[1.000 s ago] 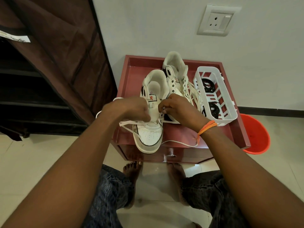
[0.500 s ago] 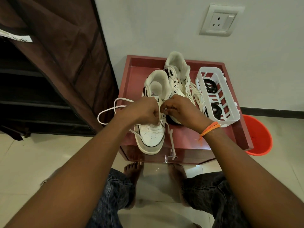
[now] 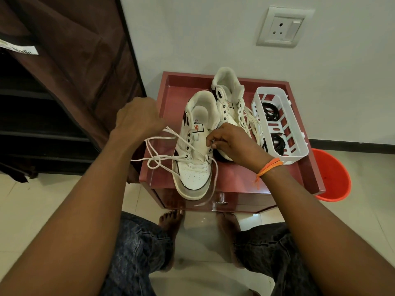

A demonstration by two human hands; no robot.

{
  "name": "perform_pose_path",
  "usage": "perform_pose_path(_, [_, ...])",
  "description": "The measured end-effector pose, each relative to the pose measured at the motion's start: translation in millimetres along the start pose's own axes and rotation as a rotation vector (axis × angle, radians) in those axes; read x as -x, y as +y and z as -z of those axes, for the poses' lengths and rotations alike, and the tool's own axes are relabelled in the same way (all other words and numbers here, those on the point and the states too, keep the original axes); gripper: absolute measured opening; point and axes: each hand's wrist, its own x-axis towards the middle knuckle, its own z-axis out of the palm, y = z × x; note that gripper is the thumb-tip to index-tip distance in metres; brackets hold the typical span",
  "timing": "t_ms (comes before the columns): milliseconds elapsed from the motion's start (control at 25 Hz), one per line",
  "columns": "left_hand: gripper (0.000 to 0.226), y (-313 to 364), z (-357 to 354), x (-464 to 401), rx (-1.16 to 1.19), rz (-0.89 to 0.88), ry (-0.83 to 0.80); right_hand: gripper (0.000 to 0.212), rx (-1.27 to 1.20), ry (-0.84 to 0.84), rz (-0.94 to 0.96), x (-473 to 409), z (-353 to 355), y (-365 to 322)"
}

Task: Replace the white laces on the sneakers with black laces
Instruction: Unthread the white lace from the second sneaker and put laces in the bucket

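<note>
On the red-brown wooden worktop, the white cotton lace is being drawn from the near white leather sneaker by the gripping left hand, the right hand pinching the eyelet edge; lower eyelets are probably to be freed next.

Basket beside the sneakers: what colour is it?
White; the basket holds black laces. The head view, the only one, shows it.
</note>
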Motion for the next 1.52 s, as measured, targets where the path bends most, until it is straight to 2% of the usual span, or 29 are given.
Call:
perform_pose_path(120, [0.013, 16.2, -6.4, 5.3, 0.004, -0.058, 0.003, 0.016, 0.002, 0.000, 0.002, -0.8, -0.1, 0.0])
perform_pose_path(240, [0.009, 43.4, -24.1, 9.5, 0.121, -0.265, -0.227, 0.015, 0.022, 0.003, 0.012, -1.5, -0.1, 1.2])
perform_pose_path(360, [0.011, 54.7, -50.2, 12.7, 0.026, -0.409, -0.413, 0.016, 0.064, 0.011, 0.030, -2.9, -1.2, 2.9])
perform_pose_path(520, [0.003, 51.5, -54.3, 10.2, 0.058, -0.426, -0.405, 0.015, 0.072, 0.012, 0.025, -3.1, -2.1, 2.6])
perform_pose_path(600, [0.006, 45.3, -43.2, 6.8, 0.094, -0.387, -0.391, 0.015, 0.055, 0.008, 0.014, -2.2, -1.7, 2.4])
perform_pose_path(680, [0.015, 32.5, -29.2, 0.6, 0.087, -0.309, -0.305, 0.016, 0.030, 0.002, 0.005, -0.7, -0.3, 1.8])
perform_pose_path(760, [0.024, 14.6, -17.2, -6.3, 0.042, -0.199, -0.143, 0.016, 0.019, 0.000, -0.006, 0.5, 1.0, 1.4])
perform_pose_path(840, [0.020, 4.3, -12.3, -7.9, 0.004, -0.091, -0.004, 0.016, 0.015, 0.000, -0.007, 1.0, 1.6, 1.1])
perform_pose_path(880, [0.015, 6.2, -14.1, -7.1, -0.003, -0.065, 0.002, 0.016, 0.016, -0.003, -0.005, 1.1, 1.4, 0.9])
perform_pose_path(960, [0.007, 20.0, -21.4, -2.3, 0.025, -0.143, -0.117, 0.016, 0.025, -0.007, 0.000, 0.4, 1.0, 1.4])
perform_pose_path(1040, [0.017, 34.2, -32.7, 3.8, 0.022, -0.307, -0.226, 0.016, 0.037, -0.010, 0.003, -0.8, 1.4, 1.6])
perform_pose_path(1120, [0.021, 41.9, -38.0, 6.7, -0.021, -0.394, -0.199, 0.017, 0.044, -0.005, 0.007, -0.9, 1.5, 1.1])
perform_pose_path(1400, [0.007, 52.4, -50.5, 12.7, 0.087, -0.502, -0.384, 0.015, 0.072, 0.007, 0.015, -0.6, 1.0, 0.7])
perform_pose_path(1520, [0.015, 45.6, -36.0, 4.4, 0.043, -0.448, -0.416, 0.015, 0.055, -0.006, 0.007, 0.5, 2.6, 1.2])
